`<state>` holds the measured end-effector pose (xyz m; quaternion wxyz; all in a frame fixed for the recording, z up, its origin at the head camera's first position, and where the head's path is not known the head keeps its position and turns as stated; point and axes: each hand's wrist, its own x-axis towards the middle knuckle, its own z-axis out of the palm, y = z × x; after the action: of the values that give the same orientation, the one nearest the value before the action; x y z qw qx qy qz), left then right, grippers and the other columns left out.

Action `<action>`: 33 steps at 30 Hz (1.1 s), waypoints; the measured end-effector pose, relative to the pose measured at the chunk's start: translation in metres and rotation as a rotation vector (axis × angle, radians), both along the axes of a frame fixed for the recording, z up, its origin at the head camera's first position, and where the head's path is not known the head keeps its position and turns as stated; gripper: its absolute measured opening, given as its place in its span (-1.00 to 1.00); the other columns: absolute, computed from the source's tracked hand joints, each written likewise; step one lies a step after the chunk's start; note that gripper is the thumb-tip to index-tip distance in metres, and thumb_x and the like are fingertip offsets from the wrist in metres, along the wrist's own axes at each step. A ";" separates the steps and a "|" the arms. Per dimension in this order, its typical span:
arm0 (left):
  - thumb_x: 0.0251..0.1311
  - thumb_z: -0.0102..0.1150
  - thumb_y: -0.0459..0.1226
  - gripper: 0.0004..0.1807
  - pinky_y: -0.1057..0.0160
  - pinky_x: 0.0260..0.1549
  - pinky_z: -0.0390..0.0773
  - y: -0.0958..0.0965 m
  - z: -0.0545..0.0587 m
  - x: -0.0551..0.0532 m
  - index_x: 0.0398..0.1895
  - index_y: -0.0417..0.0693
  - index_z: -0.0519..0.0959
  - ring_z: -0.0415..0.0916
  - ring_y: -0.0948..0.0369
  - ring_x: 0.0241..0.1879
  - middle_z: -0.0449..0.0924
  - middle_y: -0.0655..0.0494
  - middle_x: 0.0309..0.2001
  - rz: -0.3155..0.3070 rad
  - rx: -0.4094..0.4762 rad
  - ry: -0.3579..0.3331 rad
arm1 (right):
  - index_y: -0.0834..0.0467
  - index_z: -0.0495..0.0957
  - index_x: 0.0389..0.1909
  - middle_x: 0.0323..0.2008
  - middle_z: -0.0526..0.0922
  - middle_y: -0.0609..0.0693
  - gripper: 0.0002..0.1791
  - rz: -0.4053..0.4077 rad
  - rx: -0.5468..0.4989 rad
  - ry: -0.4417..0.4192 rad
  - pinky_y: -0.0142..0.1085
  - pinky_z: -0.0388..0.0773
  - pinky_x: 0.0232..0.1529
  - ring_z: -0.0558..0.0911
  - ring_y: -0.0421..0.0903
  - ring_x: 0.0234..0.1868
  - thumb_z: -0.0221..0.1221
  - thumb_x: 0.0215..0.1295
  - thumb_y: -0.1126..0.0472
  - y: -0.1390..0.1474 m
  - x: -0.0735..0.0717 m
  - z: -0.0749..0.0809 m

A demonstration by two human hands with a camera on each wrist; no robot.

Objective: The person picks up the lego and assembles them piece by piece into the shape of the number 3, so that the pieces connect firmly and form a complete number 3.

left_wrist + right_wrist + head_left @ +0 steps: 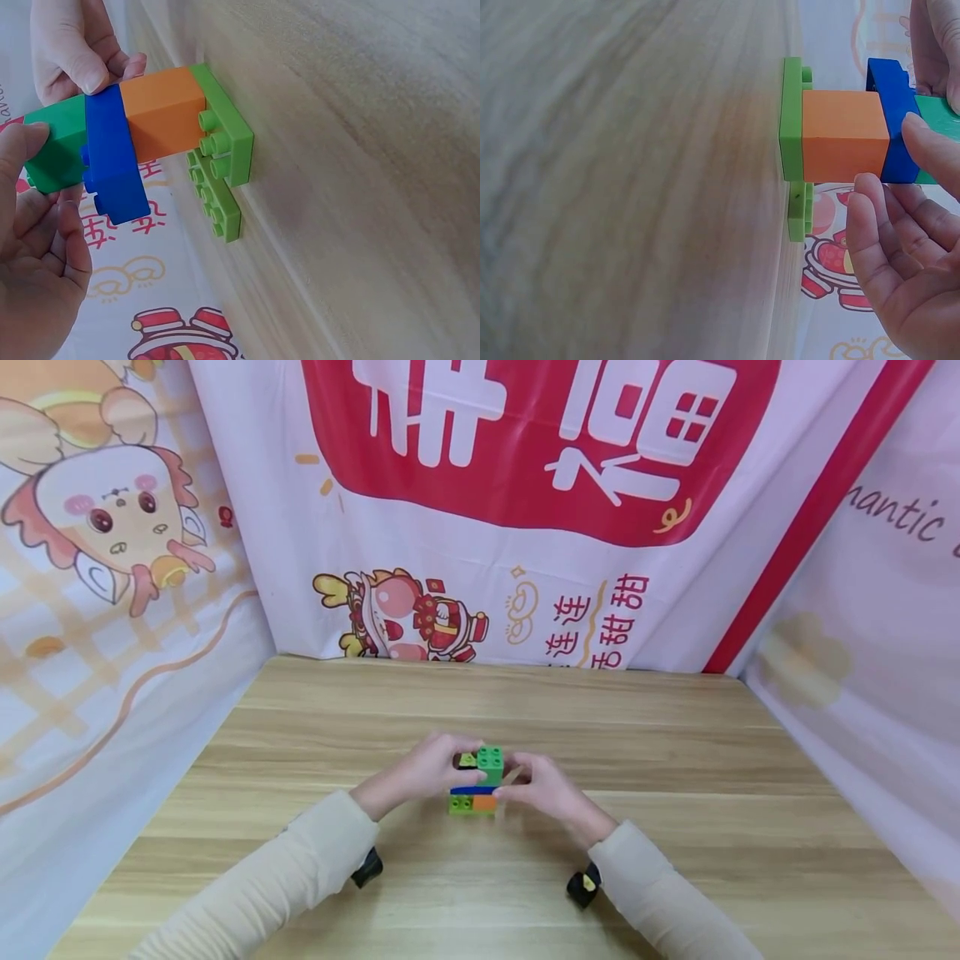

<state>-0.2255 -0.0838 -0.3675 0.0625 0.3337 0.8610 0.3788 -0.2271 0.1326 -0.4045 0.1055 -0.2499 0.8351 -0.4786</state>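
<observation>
A small tower of toy building blocks stands mid-table between both hands. From the bottom up it has a lime green plate [241,146], an orange block [846,136], a long blue block [120,161] and a green block [491,762]. My left hand [431,767] grips the green block from the left, thumb on its near side. On the opposite side my right hand [543,787] holds the blue block, thumb against its face and fingers curved beside it. Those fingers are partly hidden behind the tower in the left wrist view.
A second lime green plate [215,196] lies studs up on the wooden table [480,893], just beyond the tower. Printed cloth hangs at the back [450,535] and along both sides. Black straps with small devices sit under both wrists.
</observation>
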 end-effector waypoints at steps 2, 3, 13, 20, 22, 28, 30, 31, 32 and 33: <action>0.16 0.20 -0.15 -0.74 0.37 -0.36 0.53 -0.001 0.000 0.000 -0.09 0.02 0.57 0.49 0.32 -0.41 0.57 0.25 -0.32 0.000 0.001 0.004 | 0.19 0.55 -0.11 -0.25 0.57 0.02 -0.65 0.002 0.000 0.004 -0.24 0.52 -0.32 0.55 -0.06 -0.33 0.31 0.09 0.16 -0.001 0.000 0.001; 0.16 0.21 -0.15 -0.75 0.37 -0.37 0.53 -0.001 0.000 0.000 -0.10 0.03 0.57 0.49 0.32 -0.41 0.57 0.25 -0.32 0.000 0.001 0.004 | 0.19 0.55 -0.11 -0.25 0.57 0.01 -0.66 0.001 0.002 0.006 -0.25 0.52 -0.33 0.56 -0.06 -0.33 0.31 0.09 0.16 -0.001 0.000 0.001; 0.15 0.22 -0.13 -0.74 0.32 -0.49 0.49 -0.003 -0.006 0.000 -0.10 0.07 0.56 0.41 0.28 -0.48 0.53 0.23 -0.38 0.016 0.036 0.035 | 0.18 0.55 -0.09 -0.26 0.59 -0.01 -0.64 0.002 0.040 0.052 -0.29 0.50 -0.42 0.54 -0.07 -0.41 0.31 0.10 0.15 -0.001 -0.002 -0.001; 0.11 0.21 0.00 -0.55 0.29 -0.45 0.51 -0.007 -0.010 -0.002 0.03 0.03 0.53 0.41 0.22 -0.37 0.51 0.22 -0.30 0.043 0.080 -0.027 | 0.19 0.54 -0.09 -0.28 0.58 -0.01 -0.64 0.006 0.045 0.063 -0.30 0.51 -0.42 0.53 -0.07 -0.42 0.30 0.10 0.15 0.000 -0.003 -0.001; 0.10 0.20 0.02 -0.49 0.28 -0.43 0.51 -0.009 -0.010 -0.002 0.09 -0.01 0.51 0.41 0.21 -0.34 0.52 0.20 -0.25 0.058 0.089 -0.037 | 0.19 0.54 -0.09 -0.28 0.58 -0.01 -0.64 0.007 0.044 0.065 -0.29 0.50 -0.42 0.53 -0.07 -0.42 0.30 0.11 0.14 0.000 -0.003 -0.001; 0.18 0.15 -0.03 -0.50 0.25 -0.35 0.52 -0.018 -0.009 -0.005 0.13 -0.06 0.47 0.42 0.19 -0.26 0.51 0.06 -0.03 0.095 0.141 -0.053 | 0.18 0.55 -0.08 -0.27 0.58 -0.02 -0.64 0.007 0.028 0.037 -0.27 0.52 -0.38 0.55 -0.07 -0.38 0.30 0.10 0.15 0.000 -0.002 0.000; 0.20 0.13 -0.03 -0.53 0.24 -0.32 0.51 -0.022 -0.010 -0.007 0.12 -0.05 0.48 0.43 0.19 -0.24 0.51 0.05 -0.01 0.113 0.153 -0.059 | 0.18 0.55 -0.08 -0.27 0.58 -0.01 -0.64 0.006 0.019 0.026 -0.26 0.52 -0.37 0.56 -0.05 -0.36 0.31 0.10 0.15 0.000 -0.001 0.000; 0.21 0.12 -0.04 -0.54 0.24 -0.31 0.51 -0.024 -0.011 -0.008 0.11 -0.05 0.49 0.43 0.19 -0.24 0.51 0.06 0.00 0.123 0.159 -0.061 | 0.18 0.55 -0.08 -0.26 0.58 0.00 -0.64 0.003 0.018 0.023 -0.26 0.52 -0.37 0.56 -0.04 -0.36 0.31 0.10 0.15 0.000 -0.001 0.000; 0.22 0.11 -0.04 -0.55 0.23 -0.29 0.50 -0.025 -0.012 -0.009 0.11 -0.06 0.49 0.43 0.19 -0.23 0.51 0.06 0.00 0.133 0.163 -0.060 | 0.18 0.55 -0.08 -0.26 0.58 0.01 -0.64 0.002 0.017 0.021 -0.25 0.53 -0.37 0.56 -0.03 -0.36 0.31 0.10 0.16 -0.001 -0.001 0.000; 0.23 0.10 -0.05 -0.56 0.24 -0.28 0.50 -0.027 -0.014 -0.011 0.10 -0.06 0.49 0.43 0.19 -0.23 0.51 0.07 0.00 0.145 0.168 -0.062 | 0.19 0.55 -0.09 -0.26 0.58 0.01 -0.64 0.000 0.016 0.016 -0.25 0.52 -0.37 0.56 -0.02 -0.36 0.31 0.10 0.16 -0.001 -0.001 0.000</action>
<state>-0.2361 -0.1109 -0.3812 0.0332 0.2628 0.8458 0.4631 -0.2277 0.1320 -0.4047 0.1006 -0.2528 0.8398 -0.4699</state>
